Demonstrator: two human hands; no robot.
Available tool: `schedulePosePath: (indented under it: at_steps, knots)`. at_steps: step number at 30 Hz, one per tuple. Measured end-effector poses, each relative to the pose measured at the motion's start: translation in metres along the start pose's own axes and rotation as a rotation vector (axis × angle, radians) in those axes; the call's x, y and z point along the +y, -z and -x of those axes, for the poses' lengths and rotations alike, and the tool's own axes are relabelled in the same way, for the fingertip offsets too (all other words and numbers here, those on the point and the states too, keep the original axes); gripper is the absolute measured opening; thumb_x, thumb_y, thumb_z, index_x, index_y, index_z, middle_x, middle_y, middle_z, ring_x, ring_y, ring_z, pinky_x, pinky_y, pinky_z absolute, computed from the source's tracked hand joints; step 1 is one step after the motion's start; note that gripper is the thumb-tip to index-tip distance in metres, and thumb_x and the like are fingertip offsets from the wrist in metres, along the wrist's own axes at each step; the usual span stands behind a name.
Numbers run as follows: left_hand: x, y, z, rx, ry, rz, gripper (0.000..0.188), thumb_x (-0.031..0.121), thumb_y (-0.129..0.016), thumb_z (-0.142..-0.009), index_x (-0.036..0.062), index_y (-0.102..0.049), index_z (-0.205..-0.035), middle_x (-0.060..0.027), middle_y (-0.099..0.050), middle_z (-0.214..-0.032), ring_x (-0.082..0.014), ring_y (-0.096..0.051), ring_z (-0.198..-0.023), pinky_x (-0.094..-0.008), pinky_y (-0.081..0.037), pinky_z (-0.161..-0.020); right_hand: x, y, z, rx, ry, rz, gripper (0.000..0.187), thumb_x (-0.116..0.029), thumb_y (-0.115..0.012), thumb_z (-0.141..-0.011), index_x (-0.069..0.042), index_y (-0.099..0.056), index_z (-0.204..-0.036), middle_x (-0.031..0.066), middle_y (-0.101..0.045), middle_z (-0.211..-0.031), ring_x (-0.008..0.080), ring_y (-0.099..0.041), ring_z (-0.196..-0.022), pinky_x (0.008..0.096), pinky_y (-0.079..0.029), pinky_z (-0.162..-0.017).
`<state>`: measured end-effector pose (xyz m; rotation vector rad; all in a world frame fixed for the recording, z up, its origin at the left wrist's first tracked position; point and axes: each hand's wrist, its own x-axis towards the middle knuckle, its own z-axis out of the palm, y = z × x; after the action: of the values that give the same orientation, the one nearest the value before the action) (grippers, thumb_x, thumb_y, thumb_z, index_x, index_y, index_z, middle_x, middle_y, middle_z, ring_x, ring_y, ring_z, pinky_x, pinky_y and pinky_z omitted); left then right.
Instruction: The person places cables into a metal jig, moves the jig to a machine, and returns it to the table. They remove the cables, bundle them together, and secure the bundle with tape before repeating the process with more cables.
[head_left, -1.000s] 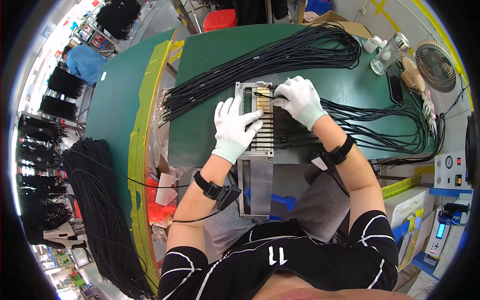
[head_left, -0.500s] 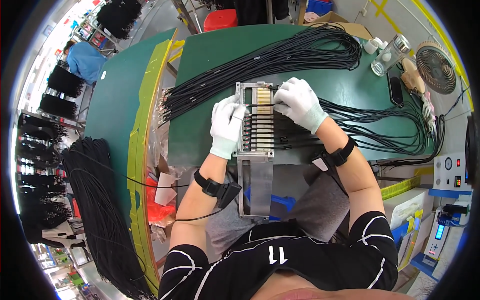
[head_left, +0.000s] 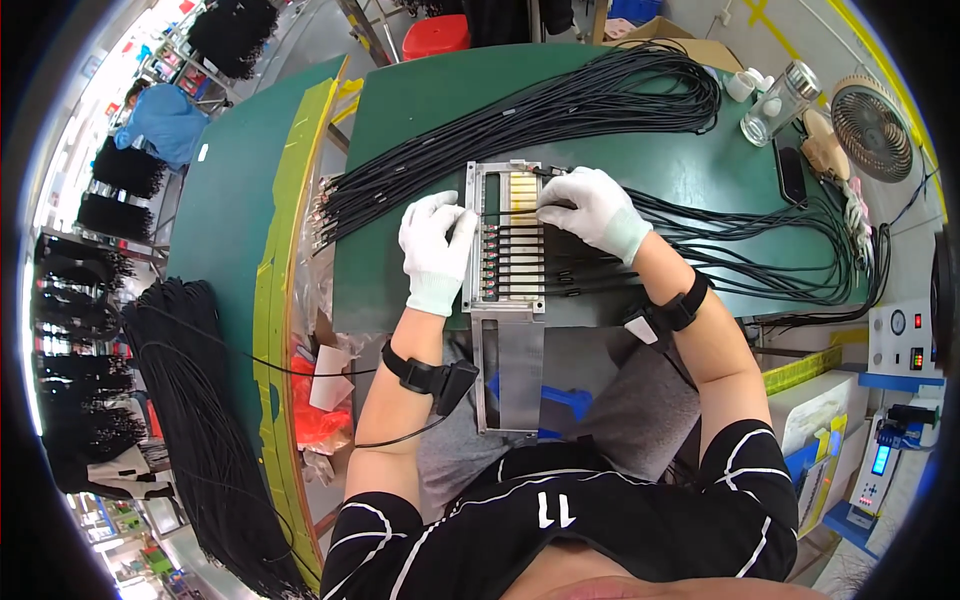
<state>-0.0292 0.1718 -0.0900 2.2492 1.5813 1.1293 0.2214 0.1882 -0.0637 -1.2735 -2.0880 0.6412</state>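
A metal fixture [head_left: 473,270] lies on the green table, with a row of pale yellow slots [head_left: 523,190] at its upper end. Several black cables [head_left: 520,257] sit side by side across its lower slots, their metal ends at the fixture's left side. My gloved right hand [head_left: 592,212] pinches another black cable [head_left: 508,212] at the fixture's right edge; that cable stretches left across the slots. Just off the fixture's left side is my gloved left hand [head_left: 437,255], its thumb and fingers apart, with nothing visible in it.
A long bundle of black cables [head_left: 520,118] lies across the far table. More cable loops [head_left: 760,225] run right. A glass bottle [head_left: 780,105], a phone [head_left: 790,178] and a small fan [head_left: 870,128] stand right. Cables [head_left: 190,400] hang over the left table; a person [head_left: 163,120] sits beyond.
My left hand has drawn back to the left from the fixture and its fingers have spread. My right hand stays at the fixture's right edge, slightly shifted, still on the cable.
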Motion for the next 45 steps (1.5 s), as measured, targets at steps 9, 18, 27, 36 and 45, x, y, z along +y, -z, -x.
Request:
schedulePosePath:
  at_steps: [9, 18, 27, 36, 45]
  knots:
    - [-0.005, -0.011, 0.001, -0.022, 0.16, 0.119, 0.014, 0.021, -0.063, -0.091, 0.0112, -0.071, -0.095, -0.0053, -0.07, -0.102, -0.0258, -0.062, -0.097, -0.0402, -0.042, -0.098, -0.005, 0.006, 0.002, 0.018, 0.102, 0.403, 0.011, -0.023, -0.069, -0.08, -0.013, -0.071, -0.079, 0.0062, -0.067, -0.073, 0.0275, -0.062, -0.079, 0.0403, -0.049, -0.075]
    - [-0.004, -0.015, 0.004, -0.046, 0.138, 0.16, 0.019, 0.028, -0.061, -0.092, 0.0182, -0.072, -0.104, -0.0113, -0.065, -0.117, -0.0296, -0.058, -0.112, -0.0418, -0.034, -0.109, -0.002, 0.004, 0.003, -0.038, 0.071, 0.4, 0.012, -0.028, -0.067, -0.083, -0.016, -0.07, -0.079, 0.0044, -0.066, -0.074, 0.0254, -0.063, -0.084, 0.0393, -0.047, -0.077]
    - [0.017, -0.021, -0.001, -0.221, -0.253, -0.265, 0.032, 0.043, -0.066, -0.085, 0.0322, -0.073, -0.114, -0.0208, -0.049, -0.141, -0.0399, -0.041, -0.132, -0.0539, -0.022, -0.114, 0.016, -0.001, -0.004, 0.163, 0.115, 0.475, 0.017, -0.033, -0.071, -0.081, -0.017, -0.068, -0.081, 0.0028, -0.067, -0.08, 0.0253, -0.062, -0.086, 0.0383, -0.046, -0.076]
    - [0.012, -0.021, -0.005, -0.249, -0.205, -0.105, 0.035, 0.039, -0.067, -0.084, 0.0293, -0.073, -0.117, -0.0226, -0.045, -0.145, -0.0426, -0.04, -0.132, -0.0497, -0.021, -0.116, 0.032, 0.002, -0.016, 0.149, -0.014, 0.675, 0.017, -0.034, -0.074, -0.077, -0.018, -0.069, -0.081, 0.0009, -0.063, -0.087, 0.0244, -0.058, -0.093, 0.0383, -0.044, -0.08]
    - [-0.001, -0.026, -0.005, -0.076, -0.127, 0.196, 0.023, 0.03, -0.072, -0.082, 0.0129, -0.074, -0.097, -0.0188, -0.06, -0.129, -0.0405, -0.05, -0.121, -0.0495, -0.032, -0.109, 0.009, 0.003, -0.015, 0.257, 0.245, 0.412, 0.013, -0.024, -0.076, -0.072, -0.016, -0.069, -0.079, 0.0009, -0.063, -0.083, 0.0268, -0.058, -0.089, 0.0401, -0.046, -0.079]
